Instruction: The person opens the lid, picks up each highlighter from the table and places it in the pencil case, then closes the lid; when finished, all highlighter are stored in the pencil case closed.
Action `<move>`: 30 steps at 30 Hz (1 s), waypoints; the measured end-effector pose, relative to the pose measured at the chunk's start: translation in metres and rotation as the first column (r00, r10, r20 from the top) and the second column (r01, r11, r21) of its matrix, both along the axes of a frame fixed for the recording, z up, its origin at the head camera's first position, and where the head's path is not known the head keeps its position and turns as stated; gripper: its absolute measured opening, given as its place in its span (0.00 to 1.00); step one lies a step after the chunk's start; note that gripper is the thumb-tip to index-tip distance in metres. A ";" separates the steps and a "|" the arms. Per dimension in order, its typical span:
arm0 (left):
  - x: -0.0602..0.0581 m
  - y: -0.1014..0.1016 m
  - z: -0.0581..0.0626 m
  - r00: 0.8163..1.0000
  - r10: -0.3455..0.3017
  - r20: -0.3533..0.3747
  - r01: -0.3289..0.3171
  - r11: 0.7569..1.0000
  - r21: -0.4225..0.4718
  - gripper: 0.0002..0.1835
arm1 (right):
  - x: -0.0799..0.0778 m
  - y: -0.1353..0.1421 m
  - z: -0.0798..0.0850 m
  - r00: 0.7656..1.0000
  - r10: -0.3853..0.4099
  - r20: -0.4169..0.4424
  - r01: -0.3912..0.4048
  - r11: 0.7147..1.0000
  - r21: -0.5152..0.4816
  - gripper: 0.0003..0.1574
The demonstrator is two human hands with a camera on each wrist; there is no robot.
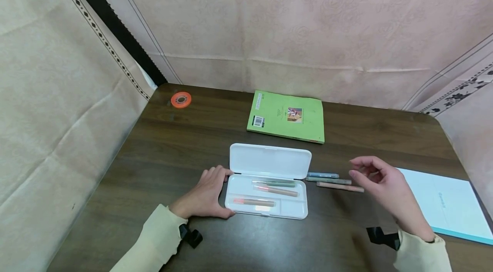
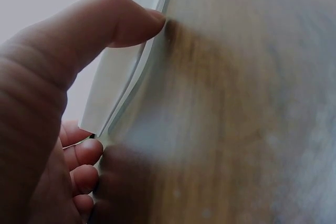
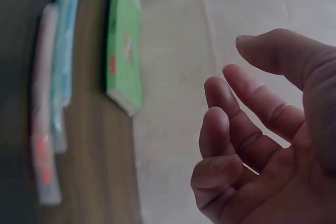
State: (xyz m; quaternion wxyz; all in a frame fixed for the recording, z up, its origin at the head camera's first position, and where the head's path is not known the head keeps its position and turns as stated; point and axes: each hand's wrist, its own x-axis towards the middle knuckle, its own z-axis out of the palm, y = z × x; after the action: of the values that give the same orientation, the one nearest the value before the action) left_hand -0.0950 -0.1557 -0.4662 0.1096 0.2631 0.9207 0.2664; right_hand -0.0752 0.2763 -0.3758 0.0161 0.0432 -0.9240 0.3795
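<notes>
"Left hand (image 1: 203, 196)?"
"Gripping the open white plastic case (image 1: 269, 163) at its nine o'clock edge, on the brown wood-grain table (image 1: 277, 246)."
"Right hand (image 1: 387, 186)?"
"Empty, loosely bent, near three slim pastel pens (image 1: 329, 181) at the case's three o'clock."

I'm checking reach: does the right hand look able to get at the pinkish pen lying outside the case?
Probably yes: the right hand looks empty, close to the pinkish pen, with nothing visible between them.
</notes>
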 end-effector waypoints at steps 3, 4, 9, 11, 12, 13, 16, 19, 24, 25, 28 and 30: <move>0.000 0.000 0.000 1.000 0.000 -0.003 0.000 1.000 -0.001 0.49 | -0.001 0.012 -0.007 0.999 -0.019 0.045 0.019 1.000 0.015 0.19; 0.000 0.000 0.000 1.000 0.000 -0.005 0.000 1.000 -0.002 0.49 | -0.001 0.016 -0.010 0.998 -0.027 0.059 0.025 0.999 0.023 0.20; 0.000 0.000 0.000 1.000 -0.002 -0.006 0.002 1.000 0.002 0.49 | -0.002 0.031 -0.024 0.992 -0.057 0.114 0.049 0.996 0.068 0.24; 0.000 0.000 0.000 1.000 -0.001 -0.004 0.001 1.000 0.002 0.48 | -0.001 0.036 -0.030 0.988 -0.061 0.139 0.049 0.995 0.087 0.25; 0.000 0.000 0.000 1.000 -0.001 -0.004 0.001 1.000 0.002 0.48 | -0.001 0.039 -0.033 0.986 -0.061 0.154 0.047 0.994 0.099 0.25; 0.000 0.000 0.000 1.000 -0.002 -0.006 0.002 1.000 0.001 0.48 | -0.001 0.041 -0.036 0.984 -0.061 0.167 0.042 0.993 0.114 0.25; 0.000 0.000 0.000 1.000 -0.002 -0.010 0.002 1.000 0.000 0.48 | -0.001 0.045 -0.044 0.982 -0.048 0.182 0.014 0.983 0.183 0.24; 0.000 -0.001 0.000 1.000 -0.001 -0.017 0.001 1.000 0.004 0.48 | -0.003 0.045 -0.052 0.983 -0.030 0.183 -0.016 0.970 0.242 0.20; 0.000 -0.001 0.000 0.999 -0.005 -0.038 0.005 1.000 0.007 0.49 | -0.005 0.039 -0.062 0.985 -0.018 0.173 -0.035 0.954 0.299 0.13; 0.000 -0.001 0.000 0.999 -0.005 -0.044 0.006 1.000 0.007 0.49 | -0.005 0.038 -0.063 0.985 -0.019 0.171 -0.035 0.951 0.306 0.12; 0.000 0.000 0.000 0.999 -0.007 -0.051 0.007 1.000 0.007 0.49 | -0.005 0.037 -0.066 0.984 -0.019 0.174 -0.038 0.947 0.317 0.09; 0.001 0.000 0.000 0.999 -0.007 -0.051 0.007 1.000 0.009 0.49 | -0.005 0.037 -0.067 0.984 -0.016 0.175 -0.041 0.947 0.320 0.08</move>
State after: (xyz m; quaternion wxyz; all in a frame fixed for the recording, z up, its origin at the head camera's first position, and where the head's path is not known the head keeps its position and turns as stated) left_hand -0.0945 -0.1559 -0.4665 0.0856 0.2735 0.9211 0.2635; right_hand -0.0797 0.3128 -0.4430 -0.0751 0.0176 -0.9711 0.2260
